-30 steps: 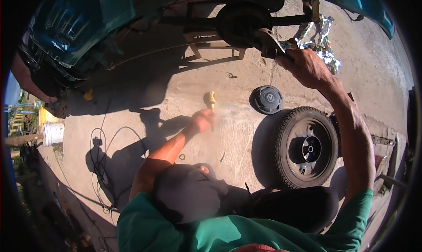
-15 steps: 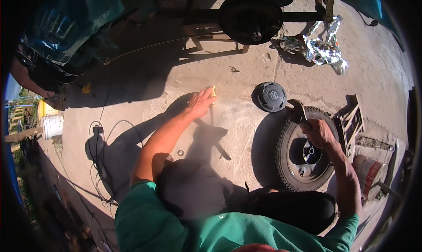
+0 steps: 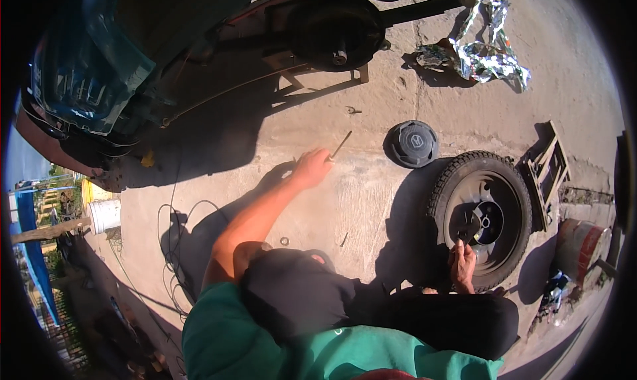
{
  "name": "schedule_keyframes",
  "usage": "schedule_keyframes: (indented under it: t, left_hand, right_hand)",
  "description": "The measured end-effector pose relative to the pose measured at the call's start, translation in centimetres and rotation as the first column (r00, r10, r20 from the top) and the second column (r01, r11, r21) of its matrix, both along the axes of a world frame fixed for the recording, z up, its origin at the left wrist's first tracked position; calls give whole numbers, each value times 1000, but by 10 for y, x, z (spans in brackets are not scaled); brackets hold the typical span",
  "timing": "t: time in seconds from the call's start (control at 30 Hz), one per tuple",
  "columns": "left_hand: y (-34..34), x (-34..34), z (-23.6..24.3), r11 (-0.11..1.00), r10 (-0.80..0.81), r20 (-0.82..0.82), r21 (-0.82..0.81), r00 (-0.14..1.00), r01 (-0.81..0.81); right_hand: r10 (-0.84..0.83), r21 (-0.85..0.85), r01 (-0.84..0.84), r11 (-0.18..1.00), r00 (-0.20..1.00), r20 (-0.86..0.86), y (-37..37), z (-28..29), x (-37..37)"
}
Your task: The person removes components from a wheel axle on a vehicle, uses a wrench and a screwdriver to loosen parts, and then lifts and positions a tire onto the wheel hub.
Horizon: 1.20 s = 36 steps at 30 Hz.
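My left hand [image 3: 313,169] is closed around a screwdriver, reaching low over the concrete; the thin dark shaft [image 3: 342,143] points away to the upper right and most of the handle is hidden in the fingers. My right hand [image 3: 462,267] grips a dark-headed hammer [image 3: 472,229] over the lower part of a wheel. That wheel, with its black tyre [image 3: 441,181], lies flat on the ground at my right. A round black cap [image 3: 415,143] rests beyond the tyre. A small ring [image 3: 284,241] and a short thin pin [image 3: 344,239] lie on the concrete nearer me.
A vehicle axle with a round dark drum [image 3: 338,32] stands ahead, beside a greenish body panel [image 3: 99,68]. Crumpled foil [image 3: 491,58] lies far right. A slatted stand [image 3: 545,174] and a red-and-white bucket [image 3: 580,247] are past the wheel. Black cable [image 3: 166,241] loops at left.
The screwdriver has swung from upright, tip down, to pointing away from me. My right hand has drawn back toward me with the hammer, from the tyre's far edge to its near side.
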<state>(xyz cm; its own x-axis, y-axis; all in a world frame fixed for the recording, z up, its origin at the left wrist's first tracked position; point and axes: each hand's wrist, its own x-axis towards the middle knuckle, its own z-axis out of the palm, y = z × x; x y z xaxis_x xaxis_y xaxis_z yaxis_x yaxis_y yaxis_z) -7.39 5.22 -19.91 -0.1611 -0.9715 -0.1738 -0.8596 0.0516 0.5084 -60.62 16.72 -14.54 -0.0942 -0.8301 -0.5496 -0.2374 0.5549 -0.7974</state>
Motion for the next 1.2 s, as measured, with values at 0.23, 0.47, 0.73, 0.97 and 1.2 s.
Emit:
schedule_keyframes:
  t: [0.23, 0.47, 0.73, 0.97, 1.2]
  left_hand:
    - [-25, -65, 169, 931, 294, -683, 47, 669, -361]
    - [-52, -69, 244, 897, 334, -658, 1, 675, -443]
    - [-64, -84, 260, 884, 412, -485, 9, 771, -467]
    - [-71, -102, 243, 896, 378, -714, 121, 590, -427]
    - [-75, -103, 217, 915, 286, -817, 78, 501, -395]
  right_hand:
    - [-245, -62, 255, 965, 960, 131, 5, -31, -25]
    - [-179, -122, 190, 974, 979, 97, 19, -60, -27]
    - [-196, -144, 223, 964, 964, 181, 7, -8, -4]
    - [-155, -71, 176, 982, 960, 234, 8, -21, -18]
    - [-153, -196, 167, 966, 984, 87, 4, 0, 3]
